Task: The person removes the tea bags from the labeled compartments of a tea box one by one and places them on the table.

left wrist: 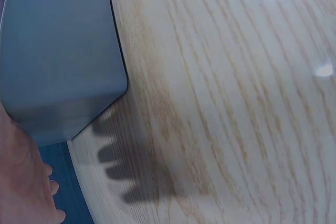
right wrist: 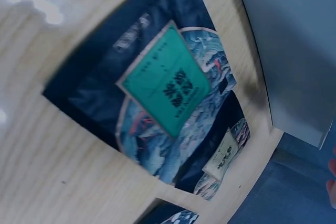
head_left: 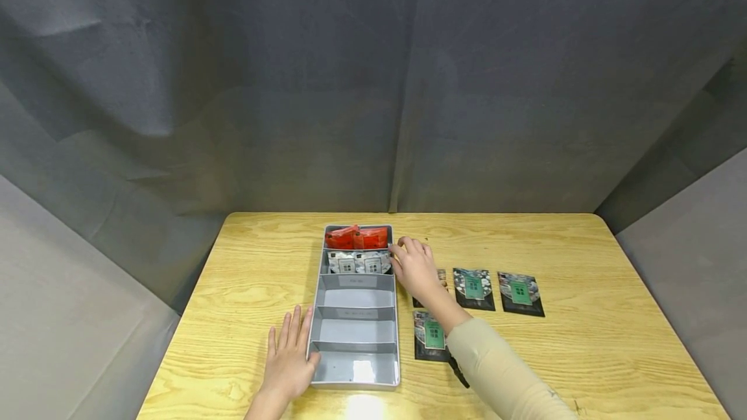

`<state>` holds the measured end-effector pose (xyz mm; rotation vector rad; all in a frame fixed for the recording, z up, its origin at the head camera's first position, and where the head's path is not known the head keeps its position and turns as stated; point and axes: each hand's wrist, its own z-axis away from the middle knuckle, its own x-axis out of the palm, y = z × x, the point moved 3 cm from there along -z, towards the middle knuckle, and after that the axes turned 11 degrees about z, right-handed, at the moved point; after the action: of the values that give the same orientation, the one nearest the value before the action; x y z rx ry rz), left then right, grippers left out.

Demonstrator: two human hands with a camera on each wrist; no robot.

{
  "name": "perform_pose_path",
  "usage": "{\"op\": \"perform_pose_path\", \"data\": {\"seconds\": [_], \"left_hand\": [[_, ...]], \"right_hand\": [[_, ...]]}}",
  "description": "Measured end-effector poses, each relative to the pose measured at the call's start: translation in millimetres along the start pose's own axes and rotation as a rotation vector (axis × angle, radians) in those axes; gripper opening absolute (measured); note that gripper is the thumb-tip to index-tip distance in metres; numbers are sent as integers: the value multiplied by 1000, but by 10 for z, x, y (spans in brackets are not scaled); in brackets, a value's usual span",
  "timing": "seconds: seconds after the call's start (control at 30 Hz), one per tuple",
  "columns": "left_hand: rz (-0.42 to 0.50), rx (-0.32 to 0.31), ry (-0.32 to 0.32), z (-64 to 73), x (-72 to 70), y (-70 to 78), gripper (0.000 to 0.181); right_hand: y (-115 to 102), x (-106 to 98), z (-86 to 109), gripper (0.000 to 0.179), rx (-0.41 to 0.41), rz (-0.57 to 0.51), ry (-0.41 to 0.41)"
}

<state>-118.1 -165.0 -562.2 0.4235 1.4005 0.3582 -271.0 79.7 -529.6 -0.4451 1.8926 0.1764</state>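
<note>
A grey divided tray (head_left: 356, 363) stands lengthwise on the table. Two red packets (head_left: 371, 237) fill its far compartment, and two white-and-grey packets (head_left: 369, 263) stand in the one below. My left hand (head_left: 287, 358) lies by the near left side, fingers straight, thumb at the tray's edge. Beside the tray's upper right edge is my right hand (head_left: 415, 268), fingers slightly bent toward the white-and-grey packets; nothing shows in its grasp. Under the right forearm lies a black packet with a green label (head_left: 434, 334). A pale-labelled packet (right wrist: 223, 156) is partly hidden by the right hand in the head view.
Two more black packets with green labels, a middle one (head_left: 474, 288) and a right one (head_left: 521, 293), lie flat on the wooden table (head_left: 595, 355). Dark grey curtain (head_left: 315, 96) hangs behind the table. A black strip (head_left: 458, 373) shows beside the right sleeve.
</note>
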Motion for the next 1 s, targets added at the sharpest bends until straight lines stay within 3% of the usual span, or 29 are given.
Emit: {"op": "perform_pose_path", "data": {"seconds": [0.53,0.67,0.83,1.0], "left_hand": [[-4,2,6,1,0,1,73],[0,2,5,-3,8,-9,73],[2,0,4,-1,10,-12,73],[3,0,5,-3,14,-11,73]], "right_hand": [[-95,86,-154,12,8,9,-93],[-121,108,-184,10,3,19,-148],[-182,153,-209,14,-105,147,-205],[-229,163,-204,14,-214,230,-145]]}}
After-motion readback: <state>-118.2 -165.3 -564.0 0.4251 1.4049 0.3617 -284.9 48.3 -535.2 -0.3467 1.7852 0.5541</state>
